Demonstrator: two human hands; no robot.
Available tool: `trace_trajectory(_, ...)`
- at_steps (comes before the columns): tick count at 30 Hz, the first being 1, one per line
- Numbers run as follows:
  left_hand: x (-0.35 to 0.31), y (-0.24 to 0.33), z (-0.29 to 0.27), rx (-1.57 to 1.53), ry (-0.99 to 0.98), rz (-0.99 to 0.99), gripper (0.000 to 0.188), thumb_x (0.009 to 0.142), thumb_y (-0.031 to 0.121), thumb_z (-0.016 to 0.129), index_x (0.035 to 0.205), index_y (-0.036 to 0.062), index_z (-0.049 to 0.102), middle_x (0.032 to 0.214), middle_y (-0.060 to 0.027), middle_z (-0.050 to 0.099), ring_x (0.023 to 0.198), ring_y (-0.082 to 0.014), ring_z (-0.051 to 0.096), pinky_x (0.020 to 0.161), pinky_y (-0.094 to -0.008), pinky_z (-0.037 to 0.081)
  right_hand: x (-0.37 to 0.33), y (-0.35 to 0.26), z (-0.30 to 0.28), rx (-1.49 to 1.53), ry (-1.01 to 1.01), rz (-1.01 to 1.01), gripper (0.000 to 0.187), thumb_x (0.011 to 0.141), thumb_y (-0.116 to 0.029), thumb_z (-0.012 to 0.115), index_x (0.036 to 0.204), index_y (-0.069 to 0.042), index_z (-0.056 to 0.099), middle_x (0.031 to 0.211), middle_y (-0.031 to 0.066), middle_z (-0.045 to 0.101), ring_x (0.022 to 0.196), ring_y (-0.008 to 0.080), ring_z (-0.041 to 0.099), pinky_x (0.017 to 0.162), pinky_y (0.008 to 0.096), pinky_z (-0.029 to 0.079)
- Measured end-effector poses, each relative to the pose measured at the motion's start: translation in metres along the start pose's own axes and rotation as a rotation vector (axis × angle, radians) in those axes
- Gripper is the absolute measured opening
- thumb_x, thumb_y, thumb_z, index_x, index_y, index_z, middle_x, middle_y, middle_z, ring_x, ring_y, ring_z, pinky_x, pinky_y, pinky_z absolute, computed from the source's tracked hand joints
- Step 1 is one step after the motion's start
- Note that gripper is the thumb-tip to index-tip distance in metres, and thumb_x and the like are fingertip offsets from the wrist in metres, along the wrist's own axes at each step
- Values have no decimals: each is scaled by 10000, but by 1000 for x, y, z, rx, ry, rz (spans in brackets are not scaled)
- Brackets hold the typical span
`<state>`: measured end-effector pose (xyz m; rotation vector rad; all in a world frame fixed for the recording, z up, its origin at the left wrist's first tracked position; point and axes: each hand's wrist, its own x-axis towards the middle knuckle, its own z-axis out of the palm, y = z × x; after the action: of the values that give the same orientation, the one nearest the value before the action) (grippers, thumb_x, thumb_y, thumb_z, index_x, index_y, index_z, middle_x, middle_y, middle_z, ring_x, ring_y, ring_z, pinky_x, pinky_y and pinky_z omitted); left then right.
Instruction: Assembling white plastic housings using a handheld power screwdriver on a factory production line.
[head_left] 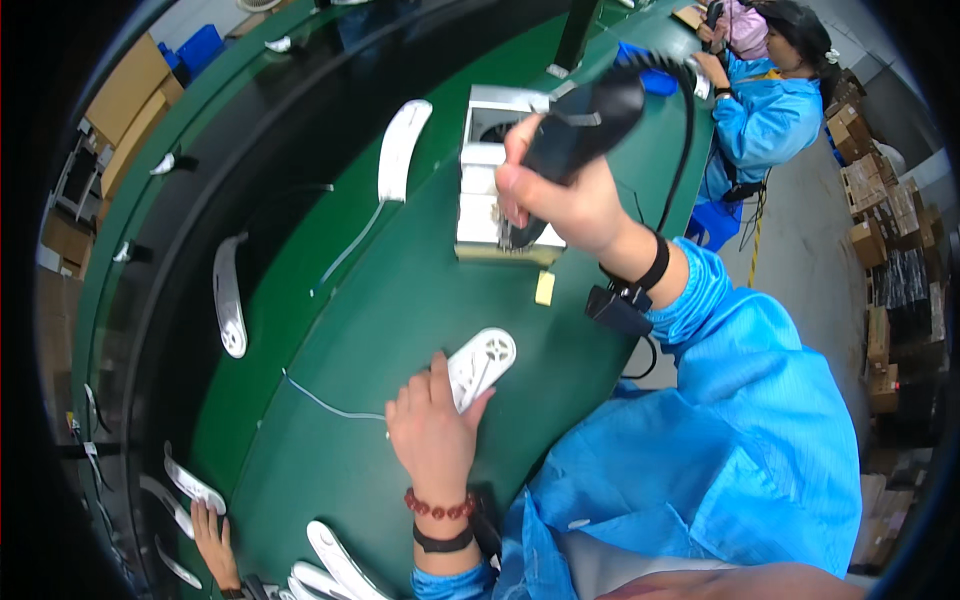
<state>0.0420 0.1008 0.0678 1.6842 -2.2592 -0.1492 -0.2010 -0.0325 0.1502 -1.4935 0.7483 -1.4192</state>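
Note:
My right hand (560, 200) grips a black electric screwdriver (575, 135) with a coiled black cable, its tip pointing down over a white box-shaped fixture (490, 160) on the green bench (400, 300). My left hand (432, 430) rests on the bench and holds down a white curved plastic part (480, 365) with a round vented end. A thin white wire (320, 400) runs left from that part. A black wrist strap sits on my right wrist, with a red bead bracelet and black band on my left.
More white curved parts lie on the dark conveyor belt (230, 295) and bench (400, 150), and several at the lower left (335, 565). Another person's hand (215, 545) reaches in at the lower left. A person in blue (765, 110) works at the far right. A small yellow block (544, 288) lies near the fixture.

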Motion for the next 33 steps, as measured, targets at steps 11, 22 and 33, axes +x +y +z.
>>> trace_trajectory(11, -8, -26, 3, 26, 67, -2, 663, 723, 409, 860, 1261, 77, 658, 964, -70, 630, 864, -264, 607, 753, -387, 467, -42, 16, 55, 108, -196, -46, 139, 948, 8, 595, 1015, -22, 477, 698, 95, 611, 583, 148, 574, 534, 301, 466)
trace_trajectory(22, -23, -40, 1, 13, 92, 42, 659, 735, 429, 837, 1255, 70, 651, 964, -55, 617, 821, -252, 597, 709, -394, 450, -55, 43, 99, 172, -234, -21, 152, 951, 27, 589, 1025, -23, 466, 730, 82, 607, 599, 130, 577, 544, 289, 467)
trace_trajectory(33, -37, -57, -4, 7, 85, 24, 677, 718, 427, 848, 1257, 68, 650, 966, -62, 625, 844, -254, 604, 729, -390, 457, -56, 55, 123, 146, -253, 2, 138, 941, 25, 593, 1003, -15, 476, 697, 79, 598, 575, 136, 570, 533, 292, 470)
